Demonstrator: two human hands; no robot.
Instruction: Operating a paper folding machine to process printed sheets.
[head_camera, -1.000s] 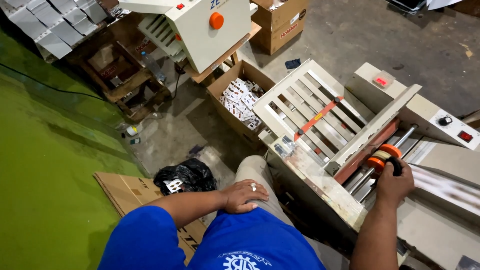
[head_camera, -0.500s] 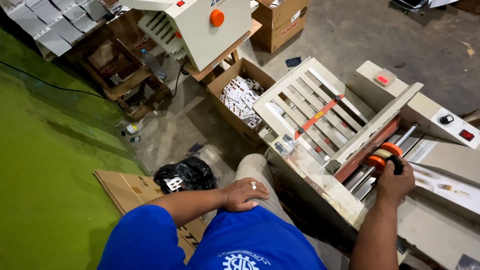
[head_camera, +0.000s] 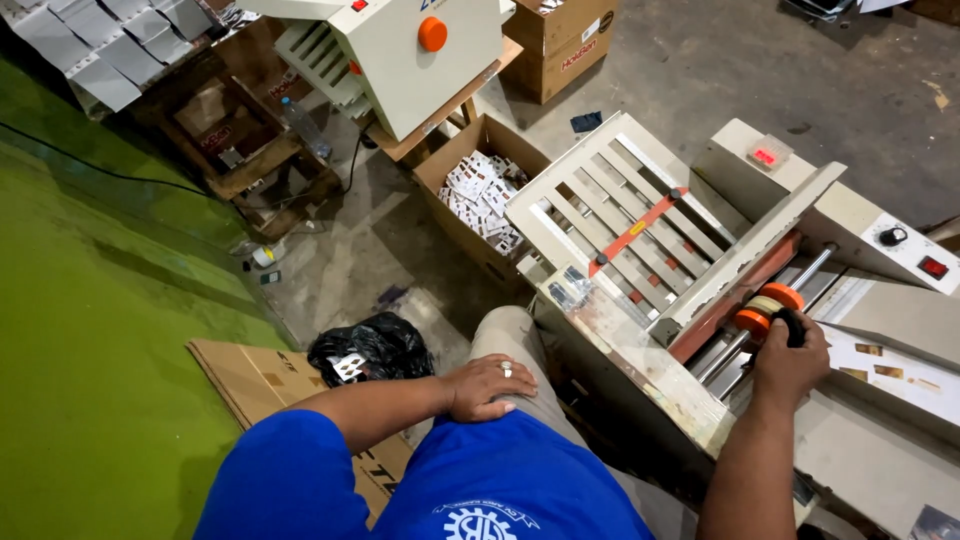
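I sit in front of a cream paper-feeding machine (head_camera: 860, 215) with a slatted output rack (head_camera: 625, 215). My right hand (head_camera: 790, 360) is closed around a black knob beside the orange rollers (head_camera: 765, 308) on the machine's metal shaft. My left hand (head_camera: 490, 385), with a ring on one finger, rests flat on my thigh and holds nothing. A white sheet (head_camera: 885, 365) lies on the feed table to the right of my right hand.
An open cardboard box (head_camera: 470, 190) with small printed cards stands on the floor left of the rack. A black plastic bag (head_camera: 370, 350) lies on flattened cardboard (head_camera: 255, 375). A second cream machine (head_camera: 400, 50) sits on a wooden stand. A green wall (head_camera: 90, 350) is at left.
My right hand has slid a little down and right along the shaft by the orange rollers. A sheet has advanced on the feed table. My left hand has stayed on my thigh.
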